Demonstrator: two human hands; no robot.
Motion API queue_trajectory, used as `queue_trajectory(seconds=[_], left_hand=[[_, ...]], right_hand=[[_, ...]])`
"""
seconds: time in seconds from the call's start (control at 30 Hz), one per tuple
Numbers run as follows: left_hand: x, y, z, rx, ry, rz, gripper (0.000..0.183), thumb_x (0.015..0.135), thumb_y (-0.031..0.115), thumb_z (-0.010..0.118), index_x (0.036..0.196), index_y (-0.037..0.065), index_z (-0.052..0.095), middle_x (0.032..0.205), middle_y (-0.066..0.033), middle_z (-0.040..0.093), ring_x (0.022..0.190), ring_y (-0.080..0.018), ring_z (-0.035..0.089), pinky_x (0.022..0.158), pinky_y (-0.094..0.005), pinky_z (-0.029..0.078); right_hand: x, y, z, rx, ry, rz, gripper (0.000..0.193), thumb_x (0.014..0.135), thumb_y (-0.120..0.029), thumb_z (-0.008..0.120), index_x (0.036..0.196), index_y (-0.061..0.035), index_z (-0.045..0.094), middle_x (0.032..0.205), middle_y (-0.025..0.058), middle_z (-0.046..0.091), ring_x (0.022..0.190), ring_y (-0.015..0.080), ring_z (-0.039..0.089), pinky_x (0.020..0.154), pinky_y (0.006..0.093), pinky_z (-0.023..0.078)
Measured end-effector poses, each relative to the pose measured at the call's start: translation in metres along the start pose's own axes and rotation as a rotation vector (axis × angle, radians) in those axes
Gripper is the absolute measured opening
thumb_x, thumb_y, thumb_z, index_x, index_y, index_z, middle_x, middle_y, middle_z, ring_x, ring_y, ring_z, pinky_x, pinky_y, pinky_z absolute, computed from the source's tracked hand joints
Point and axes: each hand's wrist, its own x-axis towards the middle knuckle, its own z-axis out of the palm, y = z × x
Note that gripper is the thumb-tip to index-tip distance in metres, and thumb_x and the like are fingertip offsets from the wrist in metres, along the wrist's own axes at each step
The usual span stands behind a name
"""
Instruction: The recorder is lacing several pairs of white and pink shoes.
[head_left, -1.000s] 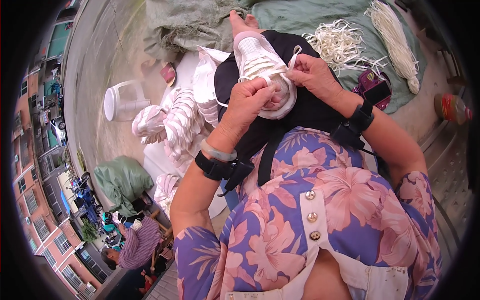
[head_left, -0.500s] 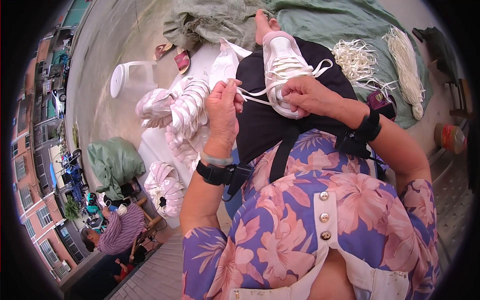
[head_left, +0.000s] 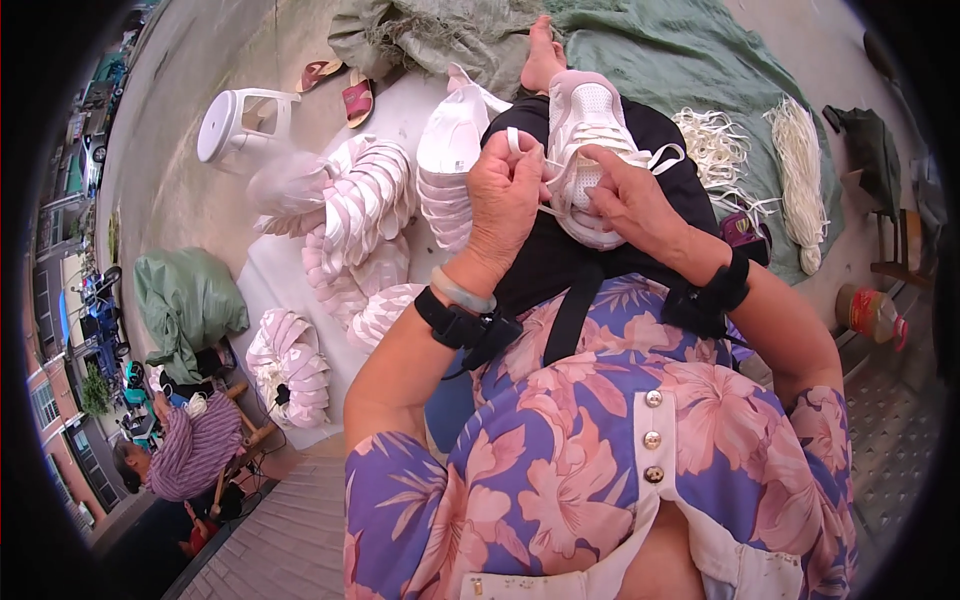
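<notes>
A white and pale pink sneaker (head_left: 588, 110) lies across my lap on black trousers, its toe pointing away from me. White laces cross its upper part. My left hand (head_left: 505, 195) is closed in a pinch on a white shoelace (head_left: 514, 140) just left of the sneaker, and a loop of it stands up above the fingers. My right hand (head_left: 640, 205) rests on the sneaker's right side, fingers curled on its upper near the laces; the fingertips are partly hidden. Another loop of lace sticks out beyond the right hand.
Stacked shoe uppers (head_left: 370, 190) and white ones (head_left: 450, 140) lie to my left. Loose laces (head_left: 715, 140) and a lace bundle (head_left: 798, 170) lie on green cloth at right. A white stool (head_left: 245, 125), sandals (head_left: 357, 98), a bottle (head_left: 868, 312) and a seated person (head_left: 195, 445) surround me.
My left hand has come closer to the sneaker, shortening the stretch of lace between them. My right hand has shifted slightly on the sneaker, its index finger now reaching further out.
</notes>
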Motion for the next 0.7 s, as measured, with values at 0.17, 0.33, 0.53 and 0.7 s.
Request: queue_trajectory(seconds=[0.17, 0.33, 0.53, 0.7], left_hand=[[0.005, -0.006, -0.004, 0.064, 0.054, 0.078, 0.005, 0.087, 0.009, 0.053, 0.089, 0.004, 0.053, 0.069, -0.0006, 0.056, 0.052, -0.0039, 0.049, 0.048, -0.0171, 0.042], [0.009, -0.038, -0.003, 0.356, -0.002, 0.177, 0.003, 0.086, 0.007, 0.052, 0.086, 0.004, 0.052, 0.065, -0.0009, 0.055, 0.052, -0.0038, 0.05, 0.047, -0.018, 0.043], [0.009, -0.031, -0.001, 0.107, 0.003, -0.059, 0.005, 0.087, 0.01, 0.052, 0.088, 0.005, 0.052, 0.066, -0.0018, 0.056, 0.052, -0.0048, 0.051, 0.047, -0.018, 0.043], [0.008, -0.035, -0.001, 0.106, 0.024, -0.042, 0.005, 0.086, 0.009, 0.052, 0.089, 0.004, 0.052, 0.066, -0.0017, 0.056, 0.051, -0.005, 0.051, 0.048, -0.0181, 0.044]], right_hand=[[-0.003, -0.003, -0.004, 0.205, -0.052, 0.132, 0.026, 0.081, -0.003, 0.048, 0.106, -0.0003, 0.051, 0.063, 0.0067, 0.054, 0.053, 0.0111, 0.052, 0.048, 0.0264, 0.043], [0.001, 0.0, -0.002, 0.198, -0.094, 0.12, 0.015, 0.081, -0.005, 0.048, 0.091, 0.002, 0.057, 0.061, 0.0042, 0.053, 0.05, 0.0087, 0.051, 0.046, 0.0239, 0.043], [0.01, -0.009, -0.002, 0.203, -0.167, 0.323, 0.015, 0.085, -0.01, 0.048, 0.088, 0.0002, 0.058, 0.064, 0.0015, 0.055, 0.047, 0.0058, 0.05, 0.042, 0.0197, 0.04], [0.014, -0.008, 0.002, 0.289, -0.215, 0.423, 0.012, 0.085, -0.011, 0.048, 0.08, -0.0012, 0.055, 0.064, 0.0036, 0.057, 0.045, 0.0065, 0.05, 0.04, 0.0194, 0.039]])
